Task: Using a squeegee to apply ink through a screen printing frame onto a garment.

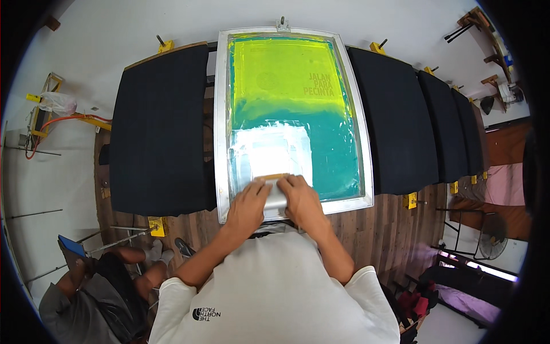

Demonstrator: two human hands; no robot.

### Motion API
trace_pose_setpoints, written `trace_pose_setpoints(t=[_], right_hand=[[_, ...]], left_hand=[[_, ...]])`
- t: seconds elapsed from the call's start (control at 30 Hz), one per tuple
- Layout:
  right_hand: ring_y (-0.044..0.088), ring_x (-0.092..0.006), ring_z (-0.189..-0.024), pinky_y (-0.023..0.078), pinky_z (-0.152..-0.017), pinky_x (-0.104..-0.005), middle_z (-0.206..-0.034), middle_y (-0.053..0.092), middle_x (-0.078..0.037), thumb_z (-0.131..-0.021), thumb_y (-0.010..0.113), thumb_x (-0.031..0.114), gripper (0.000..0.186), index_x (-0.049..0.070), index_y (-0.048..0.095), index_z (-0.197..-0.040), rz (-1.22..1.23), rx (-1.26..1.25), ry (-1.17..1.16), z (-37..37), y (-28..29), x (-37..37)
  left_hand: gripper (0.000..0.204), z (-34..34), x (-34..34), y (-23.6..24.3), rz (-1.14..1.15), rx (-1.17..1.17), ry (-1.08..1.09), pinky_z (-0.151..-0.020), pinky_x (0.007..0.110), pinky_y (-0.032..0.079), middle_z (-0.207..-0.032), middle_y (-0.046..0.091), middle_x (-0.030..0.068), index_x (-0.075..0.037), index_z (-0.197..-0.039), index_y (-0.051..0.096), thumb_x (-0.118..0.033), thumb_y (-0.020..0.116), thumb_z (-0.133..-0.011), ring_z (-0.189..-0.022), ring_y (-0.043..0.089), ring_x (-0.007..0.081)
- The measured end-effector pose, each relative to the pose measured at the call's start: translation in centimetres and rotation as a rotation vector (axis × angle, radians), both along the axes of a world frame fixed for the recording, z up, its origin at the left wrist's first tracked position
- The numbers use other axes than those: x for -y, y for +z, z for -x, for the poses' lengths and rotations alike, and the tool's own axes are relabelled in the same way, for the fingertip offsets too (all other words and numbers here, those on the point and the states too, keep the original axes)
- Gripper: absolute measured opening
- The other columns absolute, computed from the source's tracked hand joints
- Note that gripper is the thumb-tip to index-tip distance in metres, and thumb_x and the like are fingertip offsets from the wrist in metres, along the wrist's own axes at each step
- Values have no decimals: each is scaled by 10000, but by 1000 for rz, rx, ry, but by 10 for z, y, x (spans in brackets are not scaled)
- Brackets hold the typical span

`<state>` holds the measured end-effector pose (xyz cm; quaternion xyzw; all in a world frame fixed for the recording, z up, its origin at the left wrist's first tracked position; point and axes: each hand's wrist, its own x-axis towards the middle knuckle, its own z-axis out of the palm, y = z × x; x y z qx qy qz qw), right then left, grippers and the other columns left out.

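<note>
A screen-printing frame with silver edges lies in front of me. Its mesh is yellow-green at the far end and teal nearer to me. White ink is spread over the near left part of the mesh. Both hands grip a squeegee with a silver handle, at the near end of the frame. My left hand is closed round its left side and my right hand round its right side. The squeegee's lower edge is hidden by its handle and my fingers.
Boards covered in black cloth flank the frame, one at left and several at right. Yellow brackets stick out at their ends. A person sits at the lower left with a blue-screened device. A fan stands at right.
</note>
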<state>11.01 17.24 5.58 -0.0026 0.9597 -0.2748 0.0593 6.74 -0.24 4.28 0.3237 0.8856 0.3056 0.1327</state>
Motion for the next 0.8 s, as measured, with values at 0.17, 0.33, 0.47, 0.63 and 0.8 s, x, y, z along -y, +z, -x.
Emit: trace_pose_setpoints(t=[0.17,0.33,0.47,0.63,0.8], right_hand=[[630,-375,-977,544,-833,-451,-997,669,-153,-644,689,-56,389,22,662,-1024,15,131,90,22,22,-9],[669,-370,-913,567,-781,-454,-951,685,-164,-672,727,-14,316,37,684,-980,-64,-1,52,93,5,-28],[667,-370,-917,568,-782,-450,-955,682,-169,-655,744,-9,337,36,684,-983,-45,8,49,111,-5,-33],[631,-386,-931,534,-811,-459,-931,667,-179,-630,694,-39,330,19,665,-954,18,-51,-12,88,-12,-26],[612,-369,-990,534,-839,-442,-968,656,-159,-622,710,-46,401,22,652,-1013,44,-13,-15,64,-6,-20]], left_hand=[[529,17,2,17,33,149,-9,-1002,447,492,-1226,643,202,9,-1227,628,140,590,-716,-1146,609,382],[391,96,-23,9,-34,62,33,-876,470,534,-1026,685,239,-17,-1126,696,86,600,-762,-968,665,411],[404,113,-29,4,-12,50,14,-875,479,533,-1012,693,244,-19,-1123,704,101,585,-756,-956,665,423],[504,88,-27,2,-55,58,59,-969,436,505,-1160,679,224,24,-1171,672,179,555,-706,-1068,644,401],[498,65,-23,8,-29,108,68,-991,422,497,-1206,665,208,31,-1188,652,196,547,-731,-1112,637,369]])
